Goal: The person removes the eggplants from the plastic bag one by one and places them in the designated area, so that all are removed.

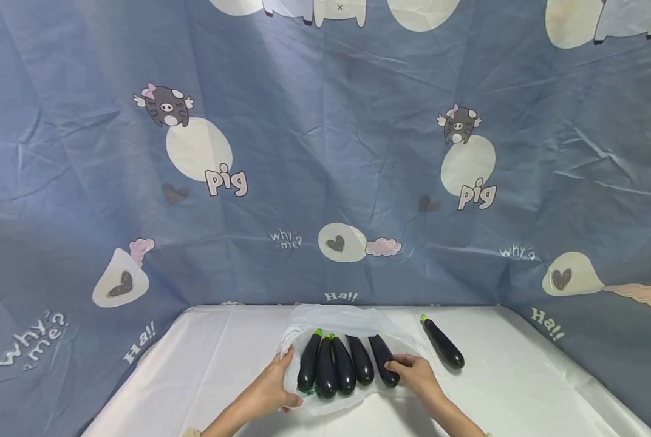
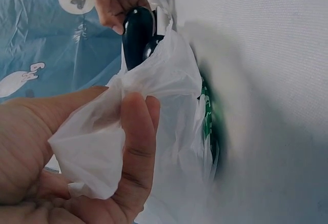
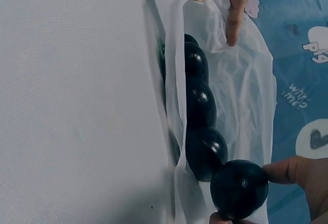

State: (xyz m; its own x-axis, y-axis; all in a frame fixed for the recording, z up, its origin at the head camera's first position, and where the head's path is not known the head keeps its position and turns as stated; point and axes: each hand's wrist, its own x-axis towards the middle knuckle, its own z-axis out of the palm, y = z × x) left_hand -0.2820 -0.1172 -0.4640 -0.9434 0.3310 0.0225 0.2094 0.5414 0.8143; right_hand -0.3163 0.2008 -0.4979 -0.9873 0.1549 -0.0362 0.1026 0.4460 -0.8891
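Note:
A white plastic bag point(image 1: 325, 312) lies on its side, its mouth facing me, with several dark purple eggplants point(image 1: 327, 367) side by side in it. My left hand point(image 1: 273, 385) pinches the left edge of the bag's mouth between thumb and fingers; in the left wrist view a fold of the plastic bunches in its grip. My right hand point(image 1: 415, 373) holds the rightmost eggplant point(image 1: 382, 359) near its rounded end, thumb and fingers on opposite sides in the right wrist view. That eggplant's stem end is hidden under the bag's upper layer.
One more eggplant point(image 1: 443, 343) lies outside the bag on the right, its green stem pointing away. The white-covered table point(image 1: 528, 376) runs back to a blue cartoon-print cloth point(image 1: 325, 152) hanging behind and along both sides.

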